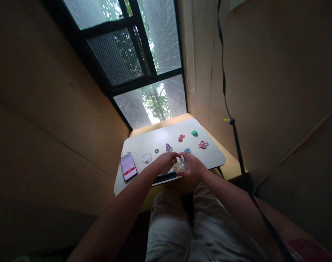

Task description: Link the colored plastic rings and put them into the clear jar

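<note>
A small clear container (180,166) with pale yellowish pieces in it is held over the front edge of the white table (152,136). My right hand (192,165) is wrapped round its right side. At its upper left, my left hand (167,162) has its fingers pinched at the opening; whatever they hold is too small to make out. Beyond the hands lie small groups of rings: blue (187,150), purple (168,147), red (181,138), green (194,133) and pink (203,145). A brownish ring (156,150) and a larger clear ring (147,158) lie further left.
A phone (130,172) with a lit screen lies at the table's left end. A dark slot (165,177) runs along the front edge. Behind the table is a window (155,98); a black strap (238,153) hangs at the right.
</note>
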Demonstrator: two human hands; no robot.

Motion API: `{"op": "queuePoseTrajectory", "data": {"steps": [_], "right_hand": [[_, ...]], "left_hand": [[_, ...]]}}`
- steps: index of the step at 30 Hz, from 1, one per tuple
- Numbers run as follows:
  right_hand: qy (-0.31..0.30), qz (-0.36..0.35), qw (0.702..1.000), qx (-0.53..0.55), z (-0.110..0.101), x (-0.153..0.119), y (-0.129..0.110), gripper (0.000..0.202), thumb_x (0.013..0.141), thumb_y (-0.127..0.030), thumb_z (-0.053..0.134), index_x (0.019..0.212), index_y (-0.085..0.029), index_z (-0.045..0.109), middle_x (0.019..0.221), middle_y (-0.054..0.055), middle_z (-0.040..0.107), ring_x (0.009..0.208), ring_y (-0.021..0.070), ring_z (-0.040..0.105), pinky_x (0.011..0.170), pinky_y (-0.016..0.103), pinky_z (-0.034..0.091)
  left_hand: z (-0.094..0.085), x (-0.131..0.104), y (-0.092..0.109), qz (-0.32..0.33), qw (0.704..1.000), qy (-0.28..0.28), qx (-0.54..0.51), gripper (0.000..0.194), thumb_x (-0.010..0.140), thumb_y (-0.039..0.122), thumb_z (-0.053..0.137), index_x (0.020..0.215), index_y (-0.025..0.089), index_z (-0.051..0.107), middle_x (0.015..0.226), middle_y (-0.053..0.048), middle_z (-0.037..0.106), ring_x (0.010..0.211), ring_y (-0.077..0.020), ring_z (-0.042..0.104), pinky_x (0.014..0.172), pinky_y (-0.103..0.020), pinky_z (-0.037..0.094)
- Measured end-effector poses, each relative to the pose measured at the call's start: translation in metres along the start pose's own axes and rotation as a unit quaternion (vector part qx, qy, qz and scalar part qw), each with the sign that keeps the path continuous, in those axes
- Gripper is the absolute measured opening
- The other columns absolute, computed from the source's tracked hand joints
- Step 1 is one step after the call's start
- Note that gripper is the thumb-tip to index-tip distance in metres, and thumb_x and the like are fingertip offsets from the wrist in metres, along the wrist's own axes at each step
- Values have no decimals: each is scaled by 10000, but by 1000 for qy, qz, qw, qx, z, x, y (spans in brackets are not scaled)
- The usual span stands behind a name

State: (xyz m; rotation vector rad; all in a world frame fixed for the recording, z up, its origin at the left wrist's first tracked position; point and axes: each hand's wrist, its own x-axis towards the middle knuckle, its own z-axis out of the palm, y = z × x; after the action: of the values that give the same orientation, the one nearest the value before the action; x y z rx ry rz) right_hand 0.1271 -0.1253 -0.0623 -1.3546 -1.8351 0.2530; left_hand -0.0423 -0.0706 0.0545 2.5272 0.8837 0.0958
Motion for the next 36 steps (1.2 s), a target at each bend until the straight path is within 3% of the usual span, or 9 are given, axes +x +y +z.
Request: {"op": "queuePoseTrajectory", "data": {"steps": [5,10,17,20,26,32,36], "right_hand": [[5,-4,1000,-1,2,0,4,893,543,-524,812,1292,-203,445,1141,115,607,1043,296,575,897,440,473],[1,-2,1000,-12,2,-1,4,913,548,-545,804,1305,-193,435,1148,122,604,1033,298,576,895,442,476],[10,5,1000,-14,3,-1,5,933,521,-550,816,1296,-193,440,1122,124,615,1014,305,589,882,452,479],[8,-4,1000,-8,2,0,4,918,519,-550,818,1281,-195,448,1122,120,615,1013,302,589,880,448,478],[1,-4,1000,-3,-1,0,1,883,535,-545,818,1262,-197,457,1130,117,610,1014,291,589,896,431,473],[-7,3,1000,-7,-2,0,-1,881,541,-543,816,1266,-200,453,1134,115,610,1022,289,585,898,429,470],[-9,11,1000,-11,-3,0,-2,890,530,-535,822,1264,-189,457,1127,121,616,1008,294,584,884,434,475]], "left_hand": [[-1,0,-4,-3,1000,20,4,405,846,121,429,1189,185,634,1015,-27,737,943,-177,653,889,-278,471],[1,2,-6,-24,999,47,-16,330,903,261,455,1159,203,655,1032,-45,735,893,-181,663,839,-284,492],[12,6,-19,-1,988,39,-151,341,904,251,428,1163,168,633,1092,-87,708,738,-131,626,708,-263,500],[15,7,-21,-29,980,41,-194,341,913,257,411,1170,145,606,1077,-97,711,663,-107,596,649,-246,490],[12,4,-13,-84,982,94,-138,277,879,351,520,1072,165,591,916,-54,735,611,-111,606,583,-232,465],[7,6,-8,-100,989,77,-78,249,830,373,591,905,159,694,672,-28,697,603,-141,644,586,-238,458],[7,8,-9,-102,981,71,-147,273,872,307,534,1025,150,696,799,-51,728,646,-133,666,611,-234,486]]}}
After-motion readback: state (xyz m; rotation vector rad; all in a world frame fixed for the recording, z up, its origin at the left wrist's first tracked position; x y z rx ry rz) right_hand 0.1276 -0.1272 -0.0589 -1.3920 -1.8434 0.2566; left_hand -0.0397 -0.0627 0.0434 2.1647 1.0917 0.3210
